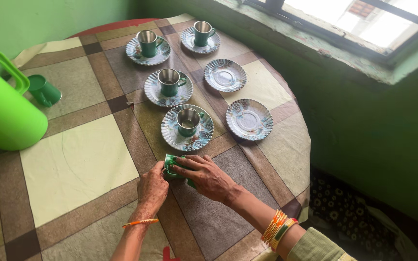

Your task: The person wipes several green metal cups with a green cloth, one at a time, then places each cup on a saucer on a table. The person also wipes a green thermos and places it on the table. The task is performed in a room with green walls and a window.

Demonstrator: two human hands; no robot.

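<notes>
A green cup (172, 163) with a steel inside lies under both my hands near the front of the round table (78, 159). My right hand (206, 176) covers it from the right and grips it; my left hand (152, 189) touches its left side. Just behind stands a patterned saucer (187, 129) with a green steel-lined cup (188, 121) on it. Three more cups on saucers (169, 83) (147, 43) (201, 33) stand farther back. Two bare saucers (249, 119) (225, 75) lie on the right.
A large green jug (3, 108) stands at the left edge, with one more green cup (43, 90) beside it. A checked cloth covers the table. A green wall and a window (364, 24) lie to the right; the table edge drops off at the right.
</notes>
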